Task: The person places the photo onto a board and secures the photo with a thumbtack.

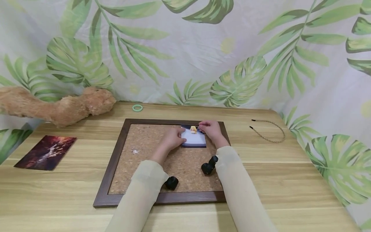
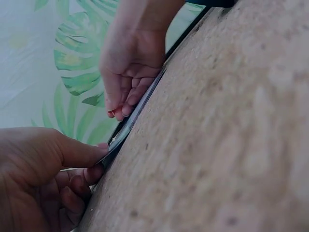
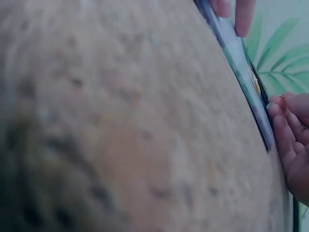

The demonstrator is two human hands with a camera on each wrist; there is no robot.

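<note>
A small card (image 1: pixel 193 140), pale in the middle with dark blue edges and a yellow cartoon figure, lies over the upper part of a cork board (image 1: pixel 150 138). My left hand (image 1: pixel 171 138) pinches the card's left edge; in the left wrist view the thumb is on top and the other fingers curl below. At the card's upper right corner, my right hand (image 1: pixel 211 129) pinches a tiny pin-like thing (image 2: pixel 113 113) between thumb and fingertips. Most of it is hidden by the fingers, and I cannot tell its exact kind.
A dark wooden frame (image 1: pixel 116 164) borders the cork. Left on the table lies a dark red photo print (image 1: pixel 46 153), with a furry brown plush (image 1: pixel 72 108) behind it. A green ring (image 1: pixel 137 108) sits at the back; a thin cord (image 1: pixel 272 124) with black tips lies right.
</note>
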